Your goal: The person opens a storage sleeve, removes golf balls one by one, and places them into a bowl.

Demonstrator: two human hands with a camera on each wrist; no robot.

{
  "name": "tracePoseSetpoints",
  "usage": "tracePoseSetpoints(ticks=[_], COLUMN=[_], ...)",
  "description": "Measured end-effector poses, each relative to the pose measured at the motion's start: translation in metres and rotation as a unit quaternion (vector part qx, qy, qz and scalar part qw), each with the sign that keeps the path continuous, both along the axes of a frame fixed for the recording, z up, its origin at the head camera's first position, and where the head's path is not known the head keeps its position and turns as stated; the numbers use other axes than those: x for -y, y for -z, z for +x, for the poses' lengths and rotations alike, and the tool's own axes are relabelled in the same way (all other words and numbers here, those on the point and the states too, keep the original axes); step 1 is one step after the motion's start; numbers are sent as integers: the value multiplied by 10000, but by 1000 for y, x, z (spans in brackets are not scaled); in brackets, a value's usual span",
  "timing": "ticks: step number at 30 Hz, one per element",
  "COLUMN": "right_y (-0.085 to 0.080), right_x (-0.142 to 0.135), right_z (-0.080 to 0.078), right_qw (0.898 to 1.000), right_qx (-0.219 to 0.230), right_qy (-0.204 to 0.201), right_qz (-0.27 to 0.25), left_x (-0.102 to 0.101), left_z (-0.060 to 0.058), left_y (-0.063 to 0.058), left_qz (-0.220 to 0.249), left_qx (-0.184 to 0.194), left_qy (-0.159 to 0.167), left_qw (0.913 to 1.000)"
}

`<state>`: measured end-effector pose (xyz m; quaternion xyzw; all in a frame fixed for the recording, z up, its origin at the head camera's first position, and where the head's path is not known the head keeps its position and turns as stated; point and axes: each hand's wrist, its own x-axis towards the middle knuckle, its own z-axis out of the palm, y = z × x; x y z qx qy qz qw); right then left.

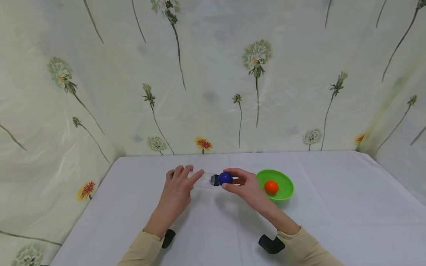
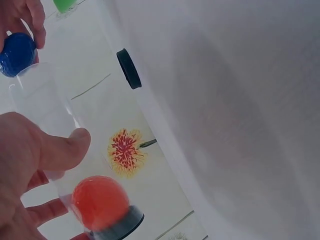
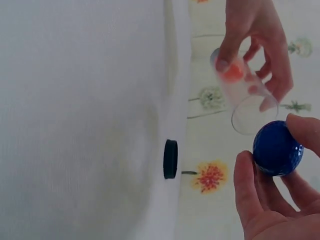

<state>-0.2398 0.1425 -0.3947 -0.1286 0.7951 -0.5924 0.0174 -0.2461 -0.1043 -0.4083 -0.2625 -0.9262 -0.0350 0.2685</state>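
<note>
My left hand (image 1: 179, 188) grips a clear plastic tube (image 1: 204, 180), fingers and thumb curled round it. Inside the tube, at its dark-capped end, sits an orange-red ball (image 2: 101, 202). The tube's other end is uncovered and faces my right hand (image 1: 247, 186). There, thumb and fingers pinch a shiny dimpled blue golf ball (image 3: 278, 148), close to the tube's rim. A loose black cap (image 3: 171, 159) lies on the table beyond the tube; in the head view it shows partly, between tube and golf ball.
Just right of my right hand stands a green bowl (image 1: 288, 181) holding an orange ball (image 1: 271, 187). A white cloth covers the table (image 1: 332, 214). Flower-printed sheeting (image 1: 213, 81) rises behind and at the sides. Black devices (image 1: 271, 244) sit at both wrists.
</note>
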Motion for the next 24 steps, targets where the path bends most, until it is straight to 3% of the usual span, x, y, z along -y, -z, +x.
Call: tracePoseSetpoints(ticks=[16,24], right_y=[-23,-17], right_x=[-72,-105], right_z=[-1,2], right_qw=[9945,9906], right_qx=[-446,-476], right_qy=[534,484], right_qz=[779,1186], left_x=[1,1], left_z=[0,1], left_y=[-2,-1], left_qz=[153,202], left_qx=[9,58], left_qy=[128,96], left_qw=[9998,9997])
